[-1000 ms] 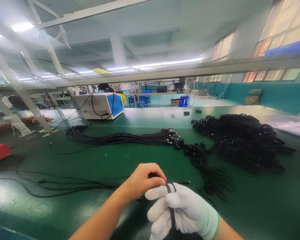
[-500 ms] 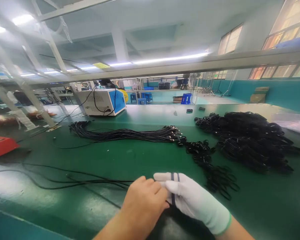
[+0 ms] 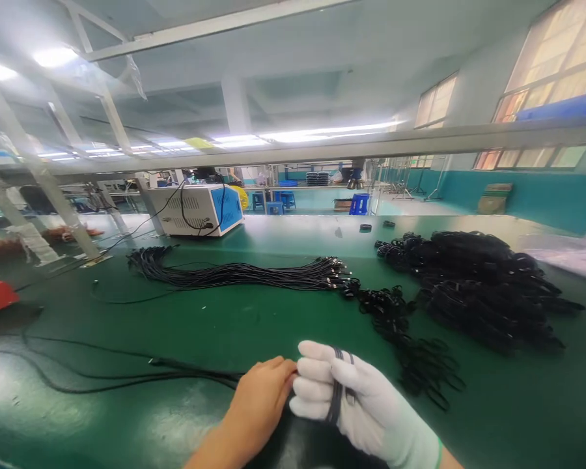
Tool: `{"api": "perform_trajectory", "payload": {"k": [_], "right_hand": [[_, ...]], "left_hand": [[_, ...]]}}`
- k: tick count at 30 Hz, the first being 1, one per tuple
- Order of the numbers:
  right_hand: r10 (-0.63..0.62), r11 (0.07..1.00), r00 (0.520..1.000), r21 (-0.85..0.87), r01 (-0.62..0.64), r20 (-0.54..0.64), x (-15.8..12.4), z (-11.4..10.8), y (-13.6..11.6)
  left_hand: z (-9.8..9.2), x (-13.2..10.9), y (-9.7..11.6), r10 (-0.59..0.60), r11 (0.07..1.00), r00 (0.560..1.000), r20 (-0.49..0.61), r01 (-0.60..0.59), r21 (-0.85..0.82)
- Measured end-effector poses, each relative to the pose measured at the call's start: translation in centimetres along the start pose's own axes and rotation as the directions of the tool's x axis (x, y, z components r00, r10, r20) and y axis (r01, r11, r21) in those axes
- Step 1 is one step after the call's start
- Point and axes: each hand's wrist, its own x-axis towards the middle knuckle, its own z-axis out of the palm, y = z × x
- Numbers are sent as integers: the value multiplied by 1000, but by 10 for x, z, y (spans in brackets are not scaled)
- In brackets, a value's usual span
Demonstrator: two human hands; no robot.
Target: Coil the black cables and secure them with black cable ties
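So we've got our right hand (image 3: 367, 405) in a white glove, fingers folded over and thumb pressed down on a black cable (image 3: 336, 400) that's looped around them. There's a little metal connector (image 3: 350, 398) sitting against that palm. Our left hand (image 3: 258, 402) is bare, fingers curled in, right up by the gloved fingertips. Can't tell if it's actually pinching the cable, since the back of the hand hides it.

Progress-wise, we'd call this one partway: a few turns sit around the glove, while loose strands (image 3: 195, 373) lie off to the left of our bare hand and run in behind it. We can't make out which of those belongs to the loop.

For the rest, past the right hand and further right there's a big heap of coiled cables (image 3: 473, 267), plus a smaller trail of coils (image 3: 385, 309) nearer the glove. Those look done to us. Straight ahead of both hands is a bundle of straight cables (image 3: 244, 275), not coiled yet, so probably what's left.

Containers? We don't see a tray or bin being used for any of this; the heaps sit right on the table (image 3: 254, 319). Far right beyond the glove there's some clear plastic (image 3: 564, 255), bag or sheet, we can't say, contents too blurry.
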Motion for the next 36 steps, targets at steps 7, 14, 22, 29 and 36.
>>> {"api": "perform_trajectory", "payload": {"k": [7,14,22,29,36], "right_hand": [[-166,967,960,-228,113,-225,0,-6,-16],[-12,900,949,-418,-126,-314,-8,-10,2],[443,897,896,-13,-443,17,-10,-11,24],[183,983,982,-22,-184,-42,0,-3,19],[-189,979,952,-120,164,-240,1,-13,-10]], "left_hand": [[12,-26,20,84,922,992,-91,-43,385],[-10,-25,31,401,877,910,-103,-349,330],[-35,-1,7,192,897,978,87,-138,-419],[-8,-3,0,40,892,994,105,12,-452],[-7,-12,16,-202,951,979,3,196,239]]}}
